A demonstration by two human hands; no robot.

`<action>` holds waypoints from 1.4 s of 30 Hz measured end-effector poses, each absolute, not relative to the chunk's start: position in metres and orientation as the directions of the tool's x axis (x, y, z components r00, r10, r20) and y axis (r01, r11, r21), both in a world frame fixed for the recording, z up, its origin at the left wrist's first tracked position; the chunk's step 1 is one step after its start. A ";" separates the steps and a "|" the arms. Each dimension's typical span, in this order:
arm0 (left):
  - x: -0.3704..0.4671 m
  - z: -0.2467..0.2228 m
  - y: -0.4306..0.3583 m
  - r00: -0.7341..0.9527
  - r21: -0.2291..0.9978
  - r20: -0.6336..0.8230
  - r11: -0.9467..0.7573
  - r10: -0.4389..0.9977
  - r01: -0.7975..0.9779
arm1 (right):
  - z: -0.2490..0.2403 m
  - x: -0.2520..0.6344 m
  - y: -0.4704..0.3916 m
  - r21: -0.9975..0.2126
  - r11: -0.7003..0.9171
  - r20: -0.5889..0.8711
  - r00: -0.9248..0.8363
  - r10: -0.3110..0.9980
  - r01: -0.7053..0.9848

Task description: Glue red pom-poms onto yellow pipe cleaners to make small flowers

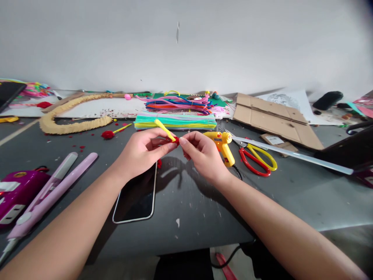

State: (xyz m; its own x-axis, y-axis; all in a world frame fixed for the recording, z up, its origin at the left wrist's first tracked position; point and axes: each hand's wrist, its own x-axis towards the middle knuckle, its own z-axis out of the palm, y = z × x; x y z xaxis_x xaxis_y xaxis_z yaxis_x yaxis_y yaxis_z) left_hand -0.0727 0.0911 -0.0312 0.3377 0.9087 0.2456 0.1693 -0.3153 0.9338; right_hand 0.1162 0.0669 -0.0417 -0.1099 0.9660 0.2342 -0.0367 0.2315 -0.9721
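My left hand (147,149) pinches a yellow pipe cleaner (164,130) that leans up to the left, a small red fuzzy piece (176,140) at its lower end. Thumb and forefinger of my right hand (202,155) are closed on the right side of that red piece. Both hands are raised over the dark table, and my fingers hide part of the red piece. Below my left hand lies a phone (136,198) with a dark screen. A finished-looking red flower (108,134) on a yellow stem rests to the left.
Behind my hands are pipe cleaner bundles (175,121). A yellow glue gun (223,146) with a long glue stick (291,153) and scissors (258,159) lie right, near flattened cardboard (276,120). Left are a pink flat iron (55,190), a purple power strip (20,196) and crinkled tan paper (72,126).
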 end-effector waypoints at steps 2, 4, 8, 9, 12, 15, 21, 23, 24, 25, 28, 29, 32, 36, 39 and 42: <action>-0.073 -0.032 0.092 0.340 0.935 0.248 -0.316 0.907 0.162 | -0.042 0.116 0.067 -0.972 0.232 0.234 -0.107 0.966 -0.028; -0.072 -0.032 0.092 0.340 0.933 0.250 -0.320 0.907 0.166 | -0.041 0.117 0.066 -0.972 0.233 0.234 -0.121 0.965 -0.019; -0.072 -0.030 0.092 0.335 0.927 0.252 -0.326 0.908 0.184 | -0.037 0.120 0.066 -0.980 0.200 0.198 -0.177 0.964 -0.007; -0.072 -0.030 0.092 0.338 0.926 0.251 -0.326 0.907 0.188 | -0.036 0.121 0.066 -0.982 0.187 0.184 -0.189 0.965 -0.006; -0.072 -0.029 0.092 0.348 0.922 0.256 -0.336 0.902 0.193 | -0.033 0.122 0.065 -0.987 0.158 0.157 -0.209 0.965 -0.010; -0.073 -0.029 0.091 0.353 0.920 0.261 -0.342 0.898 0.189 | -0.034 0.122 0.066 -0.991 0.133 0.133 -0.223 0.966 -0.014; -0.077 -0.026 0.091 0.368 0.942 0.197 -0.279 0.909 0.187 | -0.040 0.128 0.069 -0.997 0.068 0.076 -0.261 0.962 -0.042; -0.078 -0.025 0.091 0.374 0.948 0.165 -0.251 0.913 0.196 | -0.040 0.130 0.070 -0.995 0.030 0.055 -0.282 0.958 -0.090; -0.079 -0.024 0.092 0.378 0.951 0.150 -0.239 0.914 0.199 | -0.040 0.131 0.071 -0.992 0.012 0.048 -0.288 0.956 -0.124; -0.079 -0.024 0.092 0.383 0.953 0.139 -0.228 0.913 0.199 | -0.040 0.131 0.071 -0.988 -0.002 0.044 -0.290 0.956 -0.156; -0.079 -0.024 0.093 0.397 0.960 0.123 -0.210 0.909 0.185 | -0.039 0.132 0.072 -0.980 -0.006 0.049 -0.271 0.961 -0.198; -0.079 -0.024 0.092 0.404 0.961 0.120 -0.208 0.907 0.182 | -0.039 0.131 0.072 -0.981 0.001 0.054 -0.268 0.962 -0.194; -0.078 -0.024 0.092 0.424 0.959 0.113 -0.210 0.899 0.189 | -0.040 0.130 0.071 -0.986 0.021 0.067 -0.278 0.958 -0.163; -0.078 -0.024 0.091 0.429 0.956 0.114 -0.216 0.896 0.198 | -0.041 0.129 0.070 -0.991 0.065 0.095 -0.265 0.960 -0.120; -0.077 -0.024 0.090 0.421 0.955 0.118 -0.219 0.899 0.201 | -0.039 0.129 0.069 -0.992 0.089 0.108 -0.241 0.964 -0.088; -0.076 -0.023 0.090 0.420 0.951 0.121 -0.226 0.900 0.210 | -0.039 0.128 0.069 -0.992 0.099 0.114 -0.229 0.967 -0.075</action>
